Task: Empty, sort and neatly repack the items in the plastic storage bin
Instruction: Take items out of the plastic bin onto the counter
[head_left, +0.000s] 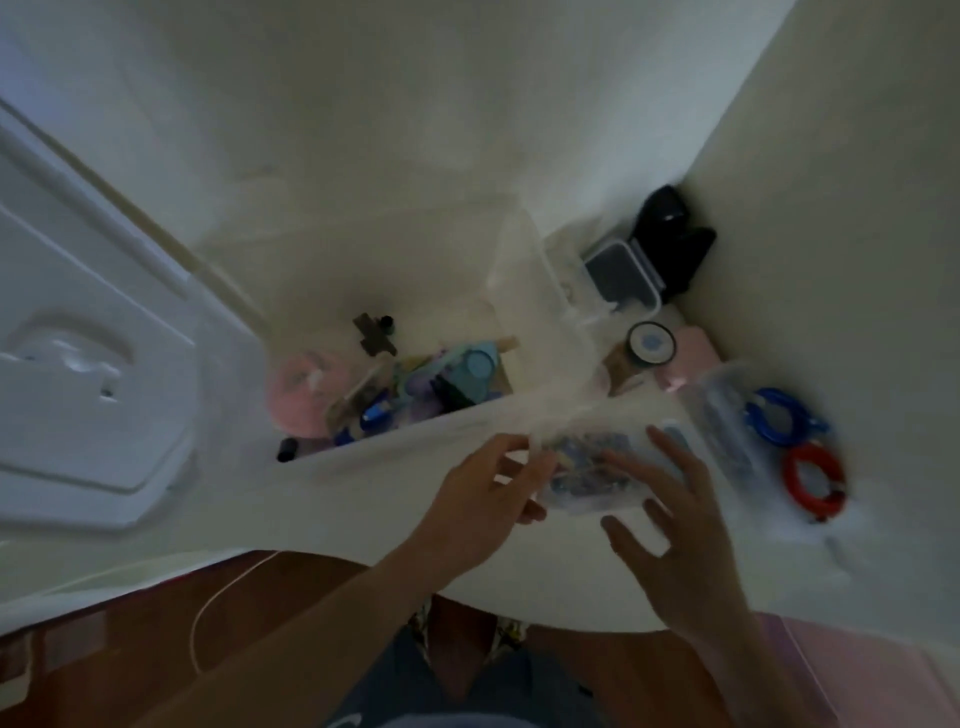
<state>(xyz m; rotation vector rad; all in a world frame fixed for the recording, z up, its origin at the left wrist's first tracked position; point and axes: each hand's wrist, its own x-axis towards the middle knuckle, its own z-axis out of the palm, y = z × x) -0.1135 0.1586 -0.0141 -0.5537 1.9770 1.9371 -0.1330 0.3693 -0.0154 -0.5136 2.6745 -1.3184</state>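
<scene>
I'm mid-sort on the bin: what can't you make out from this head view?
- Contents of the clear bag: motion blur; small coloured bits only.
- Left hand pinches the bag; right hand grip unclear.
- Storage bin items: dim, blurred jumble.
- Bin's near side: hidden by the white table edge.

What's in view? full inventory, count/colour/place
storage bin: 1, clear, centre of table, still holding mixed items
small bag: 1, clear with bluish contents, front edge, between both hands
lidded box: 1, clear with dark contents, right of bin
black object: 1, back right corner
tape roll: 1, dark, right of bin
cable coil: 1, blue, far right
cable coil: 1, red, far right
table: 1, white
left hand: pinches bag
right hand: open, beside bag
</scene>
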